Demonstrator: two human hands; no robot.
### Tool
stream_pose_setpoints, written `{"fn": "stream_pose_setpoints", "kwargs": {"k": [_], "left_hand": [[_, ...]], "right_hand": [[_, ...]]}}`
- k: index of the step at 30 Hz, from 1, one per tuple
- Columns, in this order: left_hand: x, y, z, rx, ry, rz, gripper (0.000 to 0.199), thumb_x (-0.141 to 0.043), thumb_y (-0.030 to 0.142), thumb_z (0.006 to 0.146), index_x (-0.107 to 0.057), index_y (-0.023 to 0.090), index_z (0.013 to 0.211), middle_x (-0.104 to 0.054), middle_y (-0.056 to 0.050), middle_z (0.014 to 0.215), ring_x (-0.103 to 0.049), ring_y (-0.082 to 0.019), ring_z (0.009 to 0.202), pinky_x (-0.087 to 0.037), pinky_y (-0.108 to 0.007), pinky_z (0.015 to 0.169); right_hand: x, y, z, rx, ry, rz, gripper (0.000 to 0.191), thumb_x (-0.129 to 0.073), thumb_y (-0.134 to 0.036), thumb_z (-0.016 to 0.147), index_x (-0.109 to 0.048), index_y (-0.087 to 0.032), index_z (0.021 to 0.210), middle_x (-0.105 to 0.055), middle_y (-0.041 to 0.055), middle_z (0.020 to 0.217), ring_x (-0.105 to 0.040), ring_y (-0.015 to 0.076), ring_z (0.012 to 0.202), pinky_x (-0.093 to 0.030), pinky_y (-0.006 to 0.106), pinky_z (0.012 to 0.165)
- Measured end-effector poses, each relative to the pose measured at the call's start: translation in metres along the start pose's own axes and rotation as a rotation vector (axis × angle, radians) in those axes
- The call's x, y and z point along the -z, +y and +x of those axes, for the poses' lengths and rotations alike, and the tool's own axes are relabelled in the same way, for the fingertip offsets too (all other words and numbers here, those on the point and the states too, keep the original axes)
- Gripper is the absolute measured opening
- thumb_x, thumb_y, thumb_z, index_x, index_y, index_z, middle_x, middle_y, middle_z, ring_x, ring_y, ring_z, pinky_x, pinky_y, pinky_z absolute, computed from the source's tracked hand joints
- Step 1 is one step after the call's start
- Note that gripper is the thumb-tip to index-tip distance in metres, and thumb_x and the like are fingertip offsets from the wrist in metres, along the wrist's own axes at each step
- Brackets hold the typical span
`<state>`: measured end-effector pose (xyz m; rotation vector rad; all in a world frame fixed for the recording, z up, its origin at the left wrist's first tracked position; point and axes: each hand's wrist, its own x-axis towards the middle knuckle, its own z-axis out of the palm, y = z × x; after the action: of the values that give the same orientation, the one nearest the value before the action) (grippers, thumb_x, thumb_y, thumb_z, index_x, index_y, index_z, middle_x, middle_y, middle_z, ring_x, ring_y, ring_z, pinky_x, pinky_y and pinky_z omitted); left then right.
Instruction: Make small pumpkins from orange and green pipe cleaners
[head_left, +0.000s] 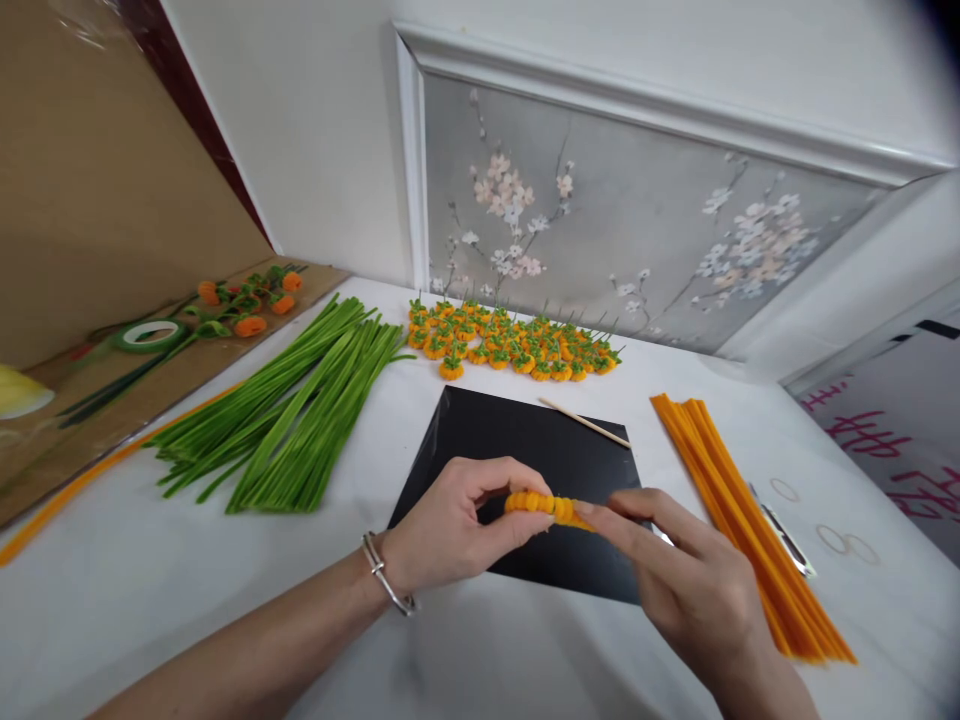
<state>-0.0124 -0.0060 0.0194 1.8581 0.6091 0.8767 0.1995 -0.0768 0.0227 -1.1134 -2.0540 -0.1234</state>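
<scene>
An orange coiled fuzzy piece (531, 502) is pinched between the thumb and index finger of my left hand (469, 520), above a black board (540, 450). At the right end of the coil, my right hand (686, 575) has its index fingertip against the orange strand; its other fingers are curled and partly hidden. A thin wooden stick (585, 422) lies across the board's back right edge. Behind the board stand several small orange pieces with green tops (517, 345).
Green fuzzy stems (300, 410) are spread at the left, orange stems (750, 530) at the right. Green tape (150, 335) and orange pieces on green stems (251, 325) lie on cardboard at the far left. Rubber bands (832, 540) lie far right. A framed panel (615, 220) stands behind.
</scene>
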Motion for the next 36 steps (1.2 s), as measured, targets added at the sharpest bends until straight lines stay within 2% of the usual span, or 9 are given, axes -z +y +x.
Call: {"fn": "stream_pose_setpoints", "kwargs": {"k": [4, 8, 13, 17, 19, 22, 25, 27, 36], "left_hand": [[0.0, 0.0, 0.0, -0.024, 0.021, 0.063, 0.01, -0.062, 0.02, 0.083, -0.065, 0.014, 0.09, -0.063, -0.001, 0.074, -0.054, -0.01, 0.061, -0.045, -0.02, 0.058], [0.0, 0.001, 0.0, -0.105, 0.034, 0.205, 0.011, -0.06, 0.018, 0.084, -0.067, 0.013, 0.092, -0.066, -0.002, 0.075, -0.055, -0.009, 0.062, -0.044, -0.019, 0.059], [0.002, 0.004, 0.003, -0.165, -0.084, 0.255, 0.016, -0.053, 0.015, 0.089, -0.068, 0.013, 0.094, -0.068, -0.004, 0.084, -0.058, -0.011, 0.071, -0.045, -0.019, 0.065], [0.002, 0.005, 0.003, -0.112, -0.133, 0.214, 0.015, -0.054, 0.016, 0.089, -0.068, 0.015, 0.093, -0.069, -0.003, 0.082, -0.059, -0.01, 0.07, -0.044, -0.019, 0.066], [0.001, 0.005, 0.002, -0.049, -0.098, 0.146, 0.014, -0.058, 0.018, 0.087, -0.067, 0.016, 0.098, -0.069, -0.002, 0.083, -0.059, -0.01, 0.069, -0.045, -0.019, 0.064], [-0.002, 0.005, 0.0, 0.08, -0.034, -0.056, 0.024, -0.064, 0.022, 0.083, -0.059, 0.018, 0.106, -0.067, 0.0, 0.083, -0.058, -0.01, 0.068, -0.045, -0.019, 0.063], [-0.003, 0.007, -0.001, 0.134, -0.016, -0.205, 0.013, -0.062, 0.023, 0.085, -0.058, 0.017, 0.095, -0.061, 0.001, 0.079, -0.055, -0.008, 0.067, -0.044, -0.017, 0.062], [-0.003, 0.007, -0.002, 0.132, -0.009, -0.227, 0.008, -0.06, 0.023, 0.086, -0.059, 0.016, 0.089, -0.059, 0.002, 0.078, -0.052, -0.007, 0.065, -0.043, -0.016, 0.06], [-0.004, -0.001, -0.002, 0.132, -0.044, -0.107, 0.007, -0.06, 0.022, 0.085, -0.062, 0.016, 0.089, -0.06, 0.001, 0.077, -0.052, -0.008, 0.064, -0.042, -0.019, 0.059]], "right_hand": [[-0.002, -0.001, -0.003, -0.01, -0.008, -0.077, 0.046, -0.041, 0.003, 0.086, -0.067, -0.026, 0.11, -0.06, 0.0059, 0.089, -0.062, 0.0118, 0.074, -0.052, 0.02, 0.059], [-0.002, -0.005, -0.002, 0.017, -0.018, -0.156, 0.043, -0.042, 0.004, 0.086, -0.068, -0.022, 0.108, -0.06, 0.007, 0.088, -0.061, 0.0129, 0.073, -0.051, 0.022, 0.059], [-0.007, -0.007, -0.002, 0.043, -0.059, -0.133, 0.041, -0.041, 0.004, 0.087, -0.066, -0.019, 0.109, -0.063, 0.0072, 0.086, -0.062, 0.0141, 0.074, -0.053, 0.024, 0.061], [-0.013, -0.008, -0.001, 0.021, -0.074, -0.026, 0.039, -0.042, 0.003, 0.087, -0.06, -0.018, 0.115, -0.065, 0.0083, 0.091, -0.063, 0.0146, 0.076, -0.054, 0.025, 0.066], [-0.013, -0.008, 0.001, 0.001, -0.057, 0.026, 0.035, -0.045, 0.001, 0.087, -0.06, -0.018, 0.114, -0.066, 0.0078, 0.091, -0.063, 0.0141, 0.077, -0.055, 0.024, 0.067], [-0.009, -0.008, 0.003, -0.026, 0.01, 0.065, 0.03, -0.049, 0.0, 0.086, -0.06, -0.017, 0.108, -0.067, 0.0071, 0.091, -0.065, 0.0132, 0.076, -0.055, 0.021, 0.067], [-0.006, -0.008, 0.004, -0.029, 0.063, 0.064, 0.03, -0.05, 0.002, 0.084, -0.062, -0.016, 0.104, -0.067, 0.0063, 0.087, -0.065, 0.0127, 0.072, -0.055, 0.021, 0.065], [-0.006, -0.009, 0.004, -0.029, 0.067, 0.058, 0.029, -0.05, 0.002, 0.083, -0.062, -0.016, 0.103, -0.067, 0.006, 0.085, -0.064, 0.0126, 0.07, -0.054, 0.021, 0.064], [-0.011, -0.009, 0.001, -0.048, -0.014, 0.061, 0.024, -0.052, -0.004, 0.087, -0.06, -0.017, 0.106, -0.067, 0.0057, 0.086, -0.064, 0.0128, 0.071, -0.054, 0.022, 0.066]]}}
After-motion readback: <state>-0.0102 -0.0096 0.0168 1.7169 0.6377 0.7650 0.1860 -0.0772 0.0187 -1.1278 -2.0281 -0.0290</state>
